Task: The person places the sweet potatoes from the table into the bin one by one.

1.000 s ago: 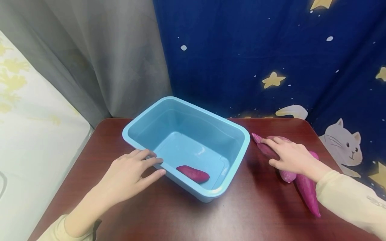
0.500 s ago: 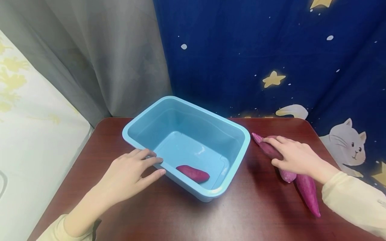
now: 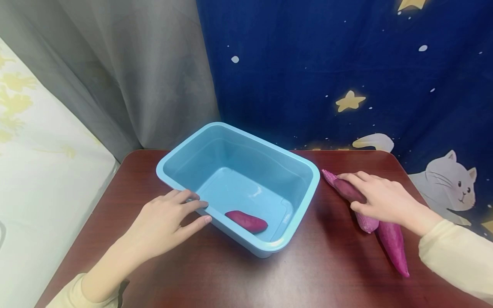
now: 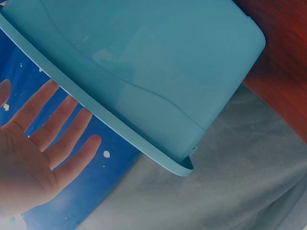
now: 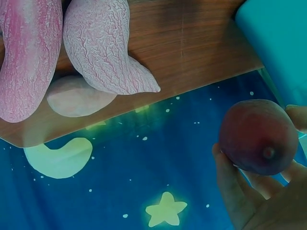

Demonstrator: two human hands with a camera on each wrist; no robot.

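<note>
My right hand (image 3: pixel 385 201) grips a dark purple sweet potato (image 3: pixel 349 191), which shows end-on in the right wrist view as a rounded purple end (image 5: pixel 256 136) between thumb and fingers. Below and around that hand lie more sweet potatoes: one with a pointed tip (image 3: pixel 328 176), a rough pink one (image 3: pixel 367 223) and a long one (image 3: pixel 393 250). My left hand (image 3: pixel 165 222) rests its fingertips on the near rim of a blue plastic basin (image 3: pixel 269 147), its fingers loosely extended. Inside the basin, near its front wall, lies one purple sweet potato (image 3: pixel 246 221).
The basin stands at an angle on a dark red-brown wooden table (image 3: pixel 296 278). Behind the table hang a grey curtain (image 3: pixel 165 77) and a blue star-patterned curtain (image 3: pixel 289 77). A white surface (image 3: pixel 46 179) borders the left side.
My right hand has shifted a little to the right, and the sweet potato in its grip has moved with it. The left hand and the basin stay put.
</note>
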